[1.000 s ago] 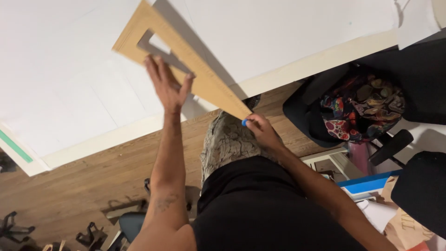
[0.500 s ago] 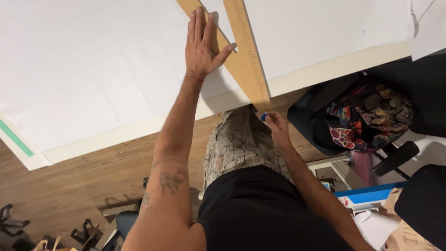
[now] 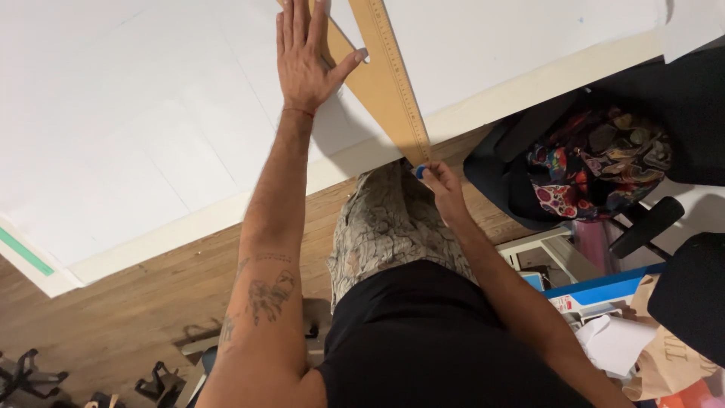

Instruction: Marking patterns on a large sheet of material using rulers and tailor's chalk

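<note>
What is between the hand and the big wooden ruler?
Nothing visible. The left hand lies flat right on the wooden triangle ruler, on the white sheet. The right hand pinches something small and blue at the ruler's tip.

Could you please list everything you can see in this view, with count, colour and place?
Wooden triangular ruler: one, tan, flat on the white sheet, its tip reaching the table's near edge.
White sheet: one large, white, covering the table top.
Table edge: one, cream, running across the view.
Green tape strip: one, green, at the sheet's left corner.
Small blue item: one, blue, pinched at the ruler's tip; too small to tell its kind.
Patterned bag: one, multicoloured, on the black chair at right.
Black chair: one, black, lower right.
Blue-edged box: one, blue, lower right.
Wooden floor: brown, below the table.
Left hand: flat, pressing the ruler.
Right hand: fingers pinching the blue item.
</note>
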